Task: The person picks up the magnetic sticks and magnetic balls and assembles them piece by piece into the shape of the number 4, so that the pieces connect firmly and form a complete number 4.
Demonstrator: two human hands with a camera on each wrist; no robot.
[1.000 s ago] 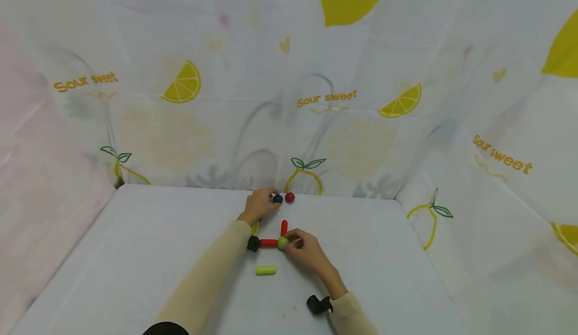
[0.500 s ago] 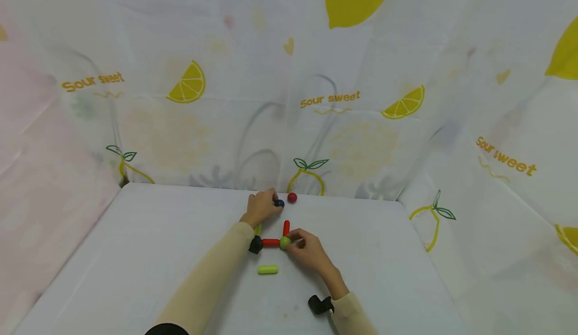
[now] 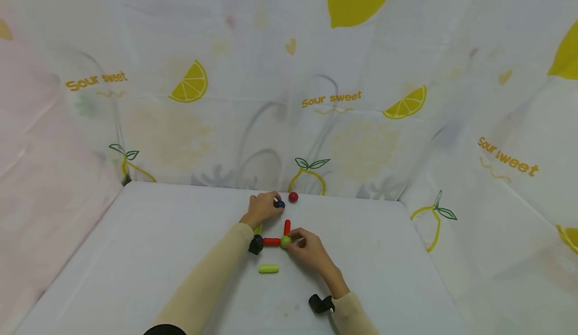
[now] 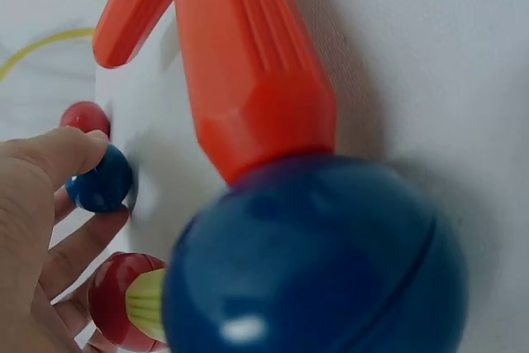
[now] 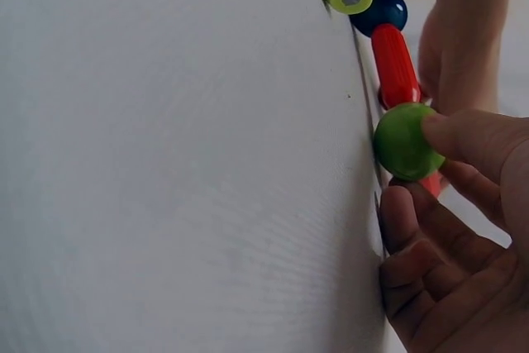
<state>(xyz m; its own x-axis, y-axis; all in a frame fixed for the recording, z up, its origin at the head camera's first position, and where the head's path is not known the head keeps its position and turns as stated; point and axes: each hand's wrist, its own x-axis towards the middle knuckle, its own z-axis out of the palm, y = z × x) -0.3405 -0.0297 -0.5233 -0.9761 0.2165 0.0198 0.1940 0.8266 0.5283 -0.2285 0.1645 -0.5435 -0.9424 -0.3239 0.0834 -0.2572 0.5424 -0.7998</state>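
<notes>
Near the table's back edge, my left hand (image 3: 263, 207) holds a dark blue ball (image 4: 103, 181) between thumb and fingers. My right hand (image 3: 310, 249) pinches a green ball (image 5: 407, 140) with thumb and fingertips. That ball joins two red rods; one red rod (image 3: 272, 242) runs left to another blue ball (image 4: 318, 262), the other red rod (image 3: 287, 226) points to the back. From the left-hand blue ball a yellow-green rod (image 4: 145, 305) leads to a dark red ball (image 4: 120, 302), beside my left fingers. The left forearm and wrist camera partly hide this side in the head view.
A separate red ball (image 3: 293, 197) lies at the back edge, right of the left hand. A loose yellow-green rod (image 3: 269, 269) lies in front of the joined pieces on the white table (image 3: 180, 285). Lemon-printed cloth (image 3: 244, 144) hangs behind.
The left hand has taken the blue ball from beside the red ball and drawn it a little nearer. The right hand stays at the green ball. The head view has shifted slightly.
</notes>
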